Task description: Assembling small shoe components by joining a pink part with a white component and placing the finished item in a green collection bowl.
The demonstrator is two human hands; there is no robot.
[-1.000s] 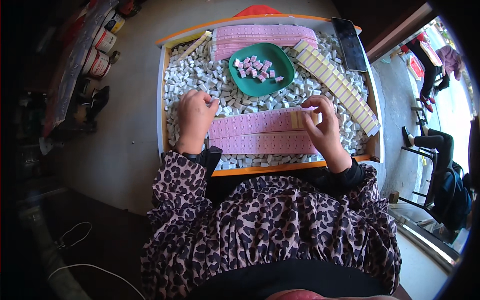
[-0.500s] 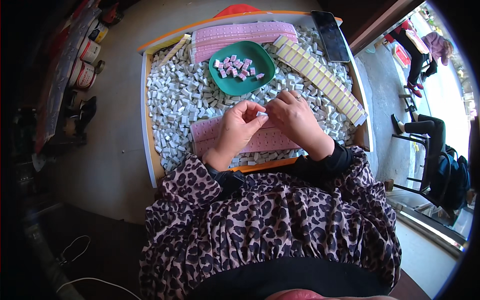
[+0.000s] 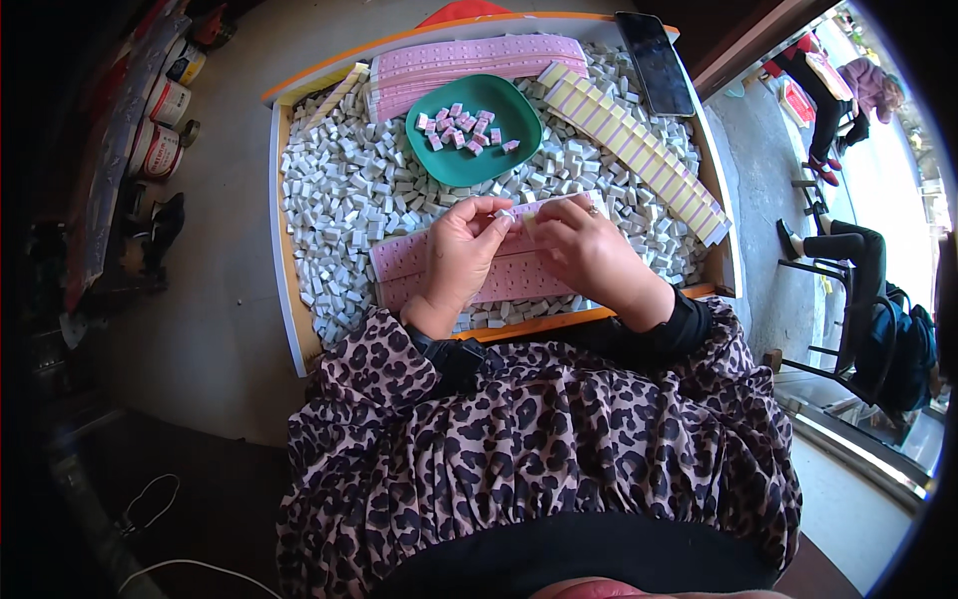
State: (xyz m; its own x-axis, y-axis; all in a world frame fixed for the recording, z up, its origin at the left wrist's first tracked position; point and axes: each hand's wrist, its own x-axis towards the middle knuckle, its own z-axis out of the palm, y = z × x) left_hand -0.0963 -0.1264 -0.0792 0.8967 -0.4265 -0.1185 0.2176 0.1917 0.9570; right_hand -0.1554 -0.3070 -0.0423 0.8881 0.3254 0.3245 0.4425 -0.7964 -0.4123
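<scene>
A small white block (image 3: 505,215) sits between the thumb and fingers of my left hand (image 3: 457,260), which is closed in a pinch. Just to its right, my right hand (image 3: 604,262) is also pinched, with a small pale yellowish piece (image 3: 529,222) at its fingertips, partly hidden by the fingers. Below both hands lie pink printed sheets (image 3: 399,278) on a layer of loose white blocks (image 3: 344,200). Beyond the hands, a green plate (image 3: 521,160) holds several blocks with pink printed faces (image 3: 455,128).
A shallow tray with an orange-edged rim (image 3: 399,38) contains the blocks. More pink sheets (image 3: 469,65) lie at its far side. Yellow striped strips (image 3: 639,145) run along the right, near a dark phone (image 3: 654,65). Cans (image 3: 168,102) stand at left; other people sit far right.
The hands have moved slightly apart, the left one a little to the left, and the pale yellowish piece now shows at my right fingertips. The whole view has shifted slightly.
</scene>
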